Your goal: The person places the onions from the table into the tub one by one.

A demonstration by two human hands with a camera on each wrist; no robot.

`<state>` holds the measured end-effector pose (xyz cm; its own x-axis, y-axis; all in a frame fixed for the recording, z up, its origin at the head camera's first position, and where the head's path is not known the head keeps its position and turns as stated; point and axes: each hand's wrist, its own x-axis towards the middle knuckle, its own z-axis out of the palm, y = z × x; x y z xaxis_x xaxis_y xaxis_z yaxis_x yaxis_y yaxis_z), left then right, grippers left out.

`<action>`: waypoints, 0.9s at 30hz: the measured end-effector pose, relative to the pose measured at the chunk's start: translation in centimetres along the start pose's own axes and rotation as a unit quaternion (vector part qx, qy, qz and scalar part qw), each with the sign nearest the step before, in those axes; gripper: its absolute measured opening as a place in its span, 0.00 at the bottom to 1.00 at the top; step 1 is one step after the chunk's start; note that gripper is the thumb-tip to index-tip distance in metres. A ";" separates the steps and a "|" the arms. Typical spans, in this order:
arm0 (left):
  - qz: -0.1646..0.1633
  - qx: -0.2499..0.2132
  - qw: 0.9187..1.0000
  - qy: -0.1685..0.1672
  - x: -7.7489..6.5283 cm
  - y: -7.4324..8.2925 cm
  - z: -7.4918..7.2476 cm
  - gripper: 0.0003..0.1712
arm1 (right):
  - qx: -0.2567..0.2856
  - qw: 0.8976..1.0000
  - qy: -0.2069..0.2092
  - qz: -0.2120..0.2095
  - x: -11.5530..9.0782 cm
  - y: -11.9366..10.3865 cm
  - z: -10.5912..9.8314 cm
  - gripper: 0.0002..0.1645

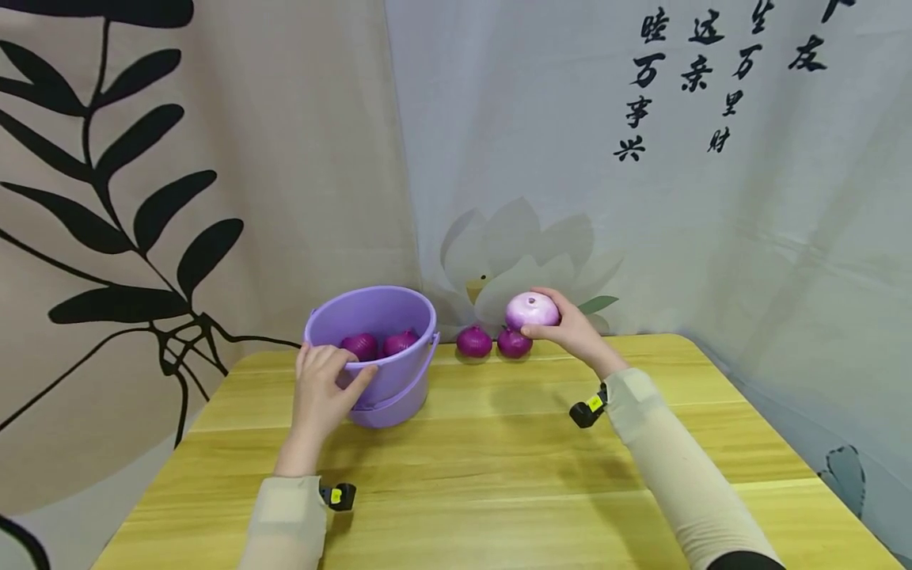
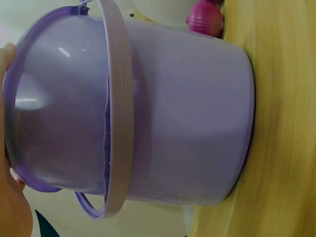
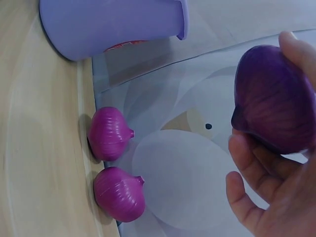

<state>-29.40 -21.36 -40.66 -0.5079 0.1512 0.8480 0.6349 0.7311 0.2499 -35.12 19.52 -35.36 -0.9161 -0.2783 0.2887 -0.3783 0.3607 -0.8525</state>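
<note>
My right hand (image 1: 570, 328) grips a purple onion (image 1: 531, 309) in the air, thumb on one side and fingers on the other; the right wrist view shows this onion (image 3: 274, 98) close up. Two more onions stand on the table below it, one on the left (image 1: 473, 342) and one on the right (image 1: 514, 343). With its thumb outside the near rim, my left hand (image 1: 324, 388) holds the edge of a lilac bucket (image 1: 399, 384). Inside the bucket lie two onions, one at left (image 1: 360, 346) and one at right (image 1: 400, 342). The fingertips over the rim are partly hidden.
The bucket's handle (image 2: 121, 108) hangs down along its near side. A wood-grain table (image 1: 484, 491) carries everything, and its back edge meets a printed cloth backdrop (image 1: 513, 119) with leaves and characters. A dark curved object (image 1: 24, 542) shows at the lower left corner.
</note>
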 end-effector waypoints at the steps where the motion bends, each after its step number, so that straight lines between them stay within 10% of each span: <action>1: 0.000 0.001 1.000 0.000 0.0 0.0 0.0 0.14 | 0.000 1.000 -0.001 0.001 0.0 -0.2 0.1 0.47; 10: 0.005 0.004 1.000 0.004 -0.1 -0.2 0.1 0.14 | -0.014 1.000 -0.015 0.004 -1.1 -4.3 0.6 0.45; 27: 0.001 0.002 1.000 0.002 -0.1 -0.2 0.1 0.14 | -0.006 1.000 -0.020 0.001 -0.4 -5.0 1.3 0.46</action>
<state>-29.53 -21.44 -40.82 -0.5035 0.1503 0.8508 0.6340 0.7332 0.2457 -32.71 16.70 -31.78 -0.9109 -0.3129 0.2688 -0.3780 0.3719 -0.8479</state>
